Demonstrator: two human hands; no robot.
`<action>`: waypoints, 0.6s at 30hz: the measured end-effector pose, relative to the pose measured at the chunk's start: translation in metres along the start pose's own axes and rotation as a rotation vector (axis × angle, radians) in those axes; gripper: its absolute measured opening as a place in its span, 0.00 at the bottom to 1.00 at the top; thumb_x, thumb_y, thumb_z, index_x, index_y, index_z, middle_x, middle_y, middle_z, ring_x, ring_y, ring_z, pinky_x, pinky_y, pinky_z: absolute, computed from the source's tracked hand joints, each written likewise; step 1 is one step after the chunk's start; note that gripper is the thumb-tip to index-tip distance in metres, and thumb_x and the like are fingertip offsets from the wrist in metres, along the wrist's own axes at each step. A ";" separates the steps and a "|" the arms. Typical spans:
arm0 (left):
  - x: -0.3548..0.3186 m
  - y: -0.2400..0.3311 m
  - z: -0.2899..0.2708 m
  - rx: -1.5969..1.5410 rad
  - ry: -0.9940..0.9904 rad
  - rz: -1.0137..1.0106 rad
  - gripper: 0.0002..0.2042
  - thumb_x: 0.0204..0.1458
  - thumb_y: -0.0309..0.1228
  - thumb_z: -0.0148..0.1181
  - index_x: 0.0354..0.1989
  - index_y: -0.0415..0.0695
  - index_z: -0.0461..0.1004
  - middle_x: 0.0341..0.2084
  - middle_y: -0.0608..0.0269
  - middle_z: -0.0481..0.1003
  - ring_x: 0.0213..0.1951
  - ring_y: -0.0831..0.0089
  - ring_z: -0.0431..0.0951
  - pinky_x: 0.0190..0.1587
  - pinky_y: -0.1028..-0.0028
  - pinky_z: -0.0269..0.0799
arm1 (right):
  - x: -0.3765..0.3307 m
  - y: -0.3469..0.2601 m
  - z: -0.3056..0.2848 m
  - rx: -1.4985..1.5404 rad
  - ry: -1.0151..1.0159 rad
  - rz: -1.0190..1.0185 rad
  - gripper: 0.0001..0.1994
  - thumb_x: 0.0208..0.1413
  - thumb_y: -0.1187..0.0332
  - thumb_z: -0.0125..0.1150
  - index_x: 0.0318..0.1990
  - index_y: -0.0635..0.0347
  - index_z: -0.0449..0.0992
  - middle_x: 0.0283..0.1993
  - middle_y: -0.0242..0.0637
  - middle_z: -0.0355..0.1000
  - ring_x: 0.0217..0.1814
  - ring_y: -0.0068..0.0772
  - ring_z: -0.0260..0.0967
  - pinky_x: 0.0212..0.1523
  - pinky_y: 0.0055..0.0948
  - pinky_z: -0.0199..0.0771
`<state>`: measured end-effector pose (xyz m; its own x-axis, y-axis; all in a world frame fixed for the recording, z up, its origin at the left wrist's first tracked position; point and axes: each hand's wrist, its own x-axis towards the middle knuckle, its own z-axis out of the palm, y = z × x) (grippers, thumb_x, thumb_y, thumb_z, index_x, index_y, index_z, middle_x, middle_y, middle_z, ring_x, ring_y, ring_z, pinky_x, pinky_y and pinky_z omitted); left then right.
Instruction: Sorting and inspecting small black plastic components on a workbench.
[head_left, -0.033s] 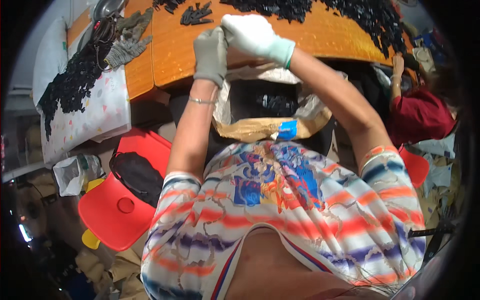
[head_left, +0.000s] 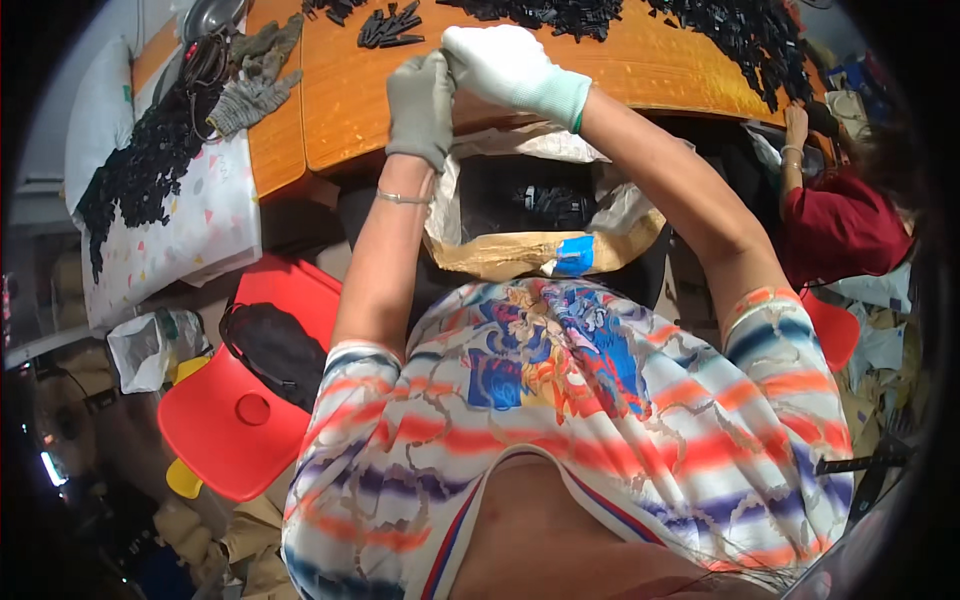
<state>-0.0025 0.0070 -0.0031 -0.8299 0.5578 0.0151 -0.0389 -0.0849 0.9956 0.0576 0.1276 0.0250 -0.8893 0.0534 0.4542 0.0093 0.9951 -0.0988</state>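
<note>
My left hand (head_left: 419, 108), in a grey glove, is closed in a fist over the near edge of the wooden table (head_left: 345, 105). Against its fingers presses my right hand (head_left: 510, 65), in a white glove with a pale green cuff, its fingers curled as well. Whatever the two hands pinch between them is hidden by the gloves. Below them, at my lap, gapes an open sack (head_left: 490, 255) with a tan rim and a blue patch. Small black pieces (head_left: 550, 203) lie inside it. Beyond my hands sits a little pile of black strip-like pieces (head_left: 390, 27).
Larger heaps of black pieces (head_left: 735, 40) cover the table's far side. Grey work gloves (head_left: 252, 100) lie at the left, beside a dark heap on a patterned sheet (head_left: 215, 215). A red chair (head_left: 215, 430) holds a black bag (head_left: 280, 355). At right, another person (head_left: 845, 230) reaches to the table.
</note>
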 end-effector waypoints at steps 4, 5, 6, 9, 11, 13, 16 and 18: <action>0.004 -0.001 0.009 -0.184 -0.121 -0.044 0.11 0.60 0.33 0.49 0.30 0.39 0.69 0.18 0.69 0.67 0.17 0.85 0.61 0.19 0.82 0.56 | -0.007 0.008 -0.008 0.067 0.004 0.109 0.08 0.53 0.63 0.55 0.34 0.56 0.72 0.30 0.44 0.74 0.31 0.48 0.73 0.31 0.40 0.72; 0.002 0.003 0.005 -0.193 -0.190 -0.094 0.11 0.61 0.34 0.49 0.36 0.38 0.69 0.20 0.69 0.69 0.17 0.86 0.62 0.19 0.84 0.57 | -0.009 0.011 -0.011 0.142 -0.011 0.190 0.09 0.53 0.62 0.55 0.35 0.55 0.73 0.30 0.45 0.73 0.32 0.48 0.73 0.32 0.39 0.72; -0.004 0.006 0.005 -0.188 -0.211 -0.119 0.10 0.61 0.35 0.49 0.35 0.39 0.69 0.21 0.69 0.68 0.19 0.85 0.62 0.20 0.83 0.58 | -0.011 0.015 -0.013 0.218 -0.025 0.269 0.09 0.53 0.61 0.56 0.36 0.55 0.74 0.31 0.47 0.73 0.32 0.48 0.73 0.32 0.39 0.73; -0.015 0.003 -0.006 -0.162 -0.263 -0.155 0.09 0.60 0.34 0.50 0.39 0.40 0.69 0.24 0.68 0.70 0.21 0.83 0.65 0.23 0.83 0.61 | -0.013 0.024 -0.026 0.580 -0.111 0.513 0.15 0.56 0.57 0.55 0.42 0.56 0.77 0.29 0.32 0.74 0.27 0.23 0.70 0.31 0.23 0.70; -0.023 -0.007 -0.013 -0.291 -0.234 -0.242 0.09 0.59 0.32 0.52 0.41 0.40 0.68 0.24 0.66 0.70 0.22 0.83 0.66 0.24 0.84 0.62 | -0.023 0.020 -0.031 0.933 -0.202 0.533 0.18 0.59 0.54 0.51 0.46 0.56 0.77 0.31 0.27 0.73 0.29 0.15 0.66 0.32 0.18 0.68; -0.030 -0.010 -0.016 -0.449 -0.250 -0.334 0.09 0.60 0.32 0.52 0.43 0.40 0.67 0.25 0.66 0.70 0.22 0.83 0.66 0.25 0.85 0.63 | -0.034 0.014 -0.044 1.148 -0.204 0.544 0.19 0.60 0.54 0.49 0.47 0.58 0.77 0.35 0.28 0.73 0.31 0.16 0.67 0.33 0.18 0.67; -0.037 -0.009 -0.015 -0.340 -0.361 -0.284 0.09 0.60 0.33 0.52 0.43 0.40 0.67 0.26 0.68 0.69 0.24 0.84 0.66 0.26 0.85 0.63 | -0.041 0.023 -0.046 1.131 -0.291 0.477 0.15 0.58 0.59 0.54 0.45 0.59 0.78 0.34 0.30 0.74 0.30 0.19 0.68 0.30 0.19 0.67; -0.039 -0.013 -0.015 -0.358 -0.425 -0.294 0.09 0.60 0.33 0.52 0.42 0.40 0.68 0.26 0.68 0.69 0.25 0.85 0.66 0.27 0.86 0.63 | -0.044 0.020 -0.042 1.259 -0.365 0.549 0.14 0.55 0.60 0.57 0.43 0.58 0.78 0.35 0.28 0.74 0.31 0.17 0.66 0.31 0.19 0.66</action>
<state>0.0225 -0.0261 -0.0180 -0.4656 0.8729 -0.1458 -0.4764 -0.1084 0.8725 0.1157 0.1486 0.0403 -0.9740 0.1853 -0.1302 0.1517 0.1070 -0.9826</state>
